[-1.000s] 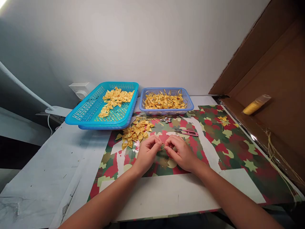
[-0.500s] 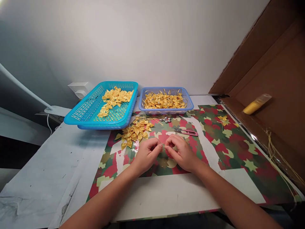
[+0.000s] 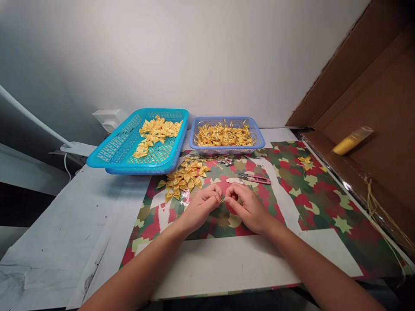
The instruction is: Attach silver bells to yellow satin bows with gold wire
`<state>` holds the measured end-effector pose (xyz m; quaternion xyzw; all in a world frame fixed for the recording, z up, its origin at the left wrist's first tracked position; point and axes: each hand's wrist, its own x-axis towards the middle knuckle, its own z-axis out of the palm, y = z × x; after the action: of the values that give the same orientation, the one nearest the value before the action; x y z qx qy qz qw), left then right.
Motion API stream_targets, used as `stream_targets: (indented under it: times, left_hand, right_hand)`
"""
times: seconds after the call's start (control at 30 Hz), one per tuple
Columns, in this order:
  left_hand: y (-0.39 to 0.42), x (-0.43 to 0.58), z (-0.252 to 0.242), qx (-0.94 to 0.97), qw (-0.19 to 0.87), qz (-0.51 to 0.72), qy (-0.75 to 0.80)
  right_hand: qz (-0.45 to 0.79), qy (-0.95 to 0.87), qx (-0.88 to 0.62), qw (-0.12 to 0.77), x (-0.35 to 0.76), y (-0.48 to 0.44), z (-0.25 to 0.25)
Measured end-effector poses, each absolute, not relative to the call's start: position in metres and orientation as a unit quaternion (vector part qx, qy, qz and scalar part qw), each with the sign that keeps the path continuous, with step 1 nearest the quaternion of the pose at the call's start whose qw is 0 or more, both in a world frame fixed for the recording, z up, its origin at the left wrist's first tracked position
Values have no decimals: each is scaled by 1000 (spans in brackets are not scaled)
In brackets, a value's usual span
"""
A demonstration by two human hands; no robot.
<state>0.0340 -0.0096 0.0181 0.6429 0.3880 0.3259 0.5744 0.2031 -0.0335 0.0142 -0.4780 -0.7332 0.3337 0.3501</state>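
The left hand (image 3: pixel 202 208) and right hand (image 3: pixel 244 208) each have the grip pinched on a gold cord (image 3: pixel 222 200) between them, apparently unfinished; corded bows (image 3: pixel 223 136) in the purple basket (image 3: pixel 227 149), beyond the grip, look done; loose bows (image 3: pixel 182 180), beyond and left, seem left to do.

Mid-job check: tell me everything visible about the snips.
The snips lie flat on the patterned sheet, just beyond the right hand and apart from it. The handle is pink; the slender blades are dark and look like metal. The blades point left, their tips seemingly slightly apart. Finer details are too small to tell.
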Motion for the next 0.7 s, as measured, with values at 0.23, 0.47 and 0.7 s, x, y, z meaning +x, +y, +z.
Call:
stream_targets:
  times: [0.23, 0.47, 0.7]
  left_hand:
    - [-11, 34, 17, 591, 640, 309, 382]
    - [-11, 35, 18, 551, 665, 322, 388]
    - [-12, 37, 20, 551, 659, 329, 393]
  right_hand:
    - [347, -690, -488, 408, 194, -35, 11]
    - [269, -693, -476, 470, 190, -39, 7]
    - [267, -702, -458, 476, 190, -41, 7]
